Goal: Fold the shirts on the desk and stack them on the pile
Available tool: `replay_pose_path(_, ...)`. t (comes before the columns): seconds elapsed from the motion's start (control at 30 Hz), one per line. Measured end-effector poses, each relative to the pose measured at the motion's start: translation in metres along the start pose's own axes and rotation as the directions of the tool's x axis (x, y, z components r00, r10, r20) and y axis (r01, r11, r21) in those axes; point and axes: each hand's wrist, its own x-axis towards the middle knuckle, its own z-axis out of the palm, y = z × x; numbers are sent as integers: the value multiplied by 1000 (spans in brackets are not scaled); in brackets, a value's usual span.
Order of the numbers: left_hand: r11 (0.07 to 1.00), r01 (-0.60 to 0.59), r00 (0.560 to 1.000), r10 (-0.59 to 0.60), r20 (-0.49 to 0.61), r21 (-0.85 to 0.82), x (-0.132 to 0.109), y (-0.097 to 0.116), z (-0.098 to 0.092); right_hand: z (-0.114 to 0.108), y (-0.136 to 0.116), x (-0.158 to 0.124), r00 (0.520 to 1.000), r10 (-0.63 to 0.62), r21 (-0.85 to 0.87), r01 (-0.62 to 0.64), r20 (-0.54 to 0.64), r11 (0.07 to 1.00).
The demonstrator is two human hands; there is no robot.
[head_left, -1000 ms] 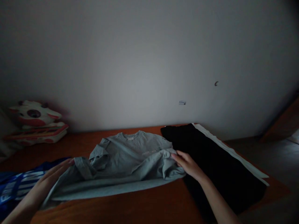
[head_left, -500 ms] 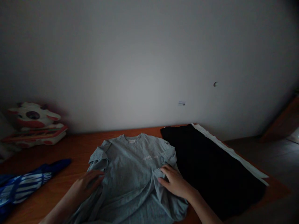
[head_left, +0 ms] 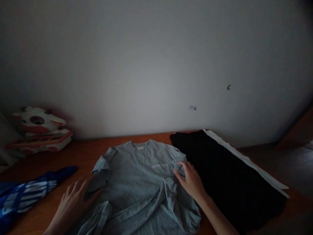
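Observation:
A grey T-shirt with small lettering on the chest lies neckline away from me, its lower part bunched in folds. Over its left edge, below the sleeve, is my left hand, fingers spread and thumb apart, gripping nothing. My right hand is at the shirt's right sleeve. Its thumb and forefinger stand apart over the cloth there; whether they press on it is hard to tell.
The brown table runs along a grey wall. Black cloth lies on the right, over a white garment. On the left are a blue garment with white lettering and a cow-shaped toy keyboard.
My right hand has left the fold on the shirt's front and moved up to the right sleeve. My left hand has shifted left and toward me, its fingers spreading; the cloth near it now lies in lower folds.

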Motion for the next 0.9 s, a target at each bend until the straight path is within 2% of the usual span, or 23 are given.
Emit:
replay_pose_path(0.07,1000,30,999,-30,37,-2,5,2,-1,5,6,11,990,119,-168,-129,-70,977)
replay_pose_path(0.13,999,25,998,-23,65,-28,7,0,4,12,16,19,964,253,-266,-266,-82,927)
replay_pose_path(0.23,998,-25,1000,25,9,-55,6,-10,12,23,35,29,932,363,-247,-351,3,903)
replay_pose_path(0.3,996,-64,997,61,-51,-66,6,-16,14,27,46,37,943,316,-160,-298,103,941)
replay_pose_path(0.37,993,-69,993,59,-98,-98,6,-21,14,25,54,47,961,210,-73,-200,178,977)
replay_pose_path(0.43,986,0,991,-22,-128,-168,7,-24,11,16,61,59,966,67,15,-73,250,997)
replay_pose_path(0.47,974,73,987,-102,-128,-213,6,-26,8,9,64,65,964,25,48,-39,263,998)
replay_pose_path(0.53,918,260,949,-301,-98,-300,5,-30,2,-5,72,75,977,48,61,-62,208,996)
replay_pose_path(0.6,821,445,868,-494,-54,-359,2,-30,-7,-16,79,80,978,202,2,-202,49,979)
replay_pose_path(0.63,774,506,829,-559,-34,-381,1,-29,-12,-19,82,81,957,284,-41,-286,-55,957)
replay_pose_path(0.7,704,567,775,-632,-13,-428,-2,-23,-21,-19,81,78,925,326,-103,-350,-196,931)
replay_pose_path(0.77,663,587,754,-657,15,-464,-3,-15,-28,-9,70,72,939,246,-130,-282,-241,950)
replay_pose_path(0.83,642,596,745,-666,34,-483,-2,-9,-32,7,49,65,976,92,-94,-113,-199,989)
replay_pose_path(0.9,621,607,746,-660,87,-496,3,-9,-34,26,22,56,987,-47,-3,47,-151,999)
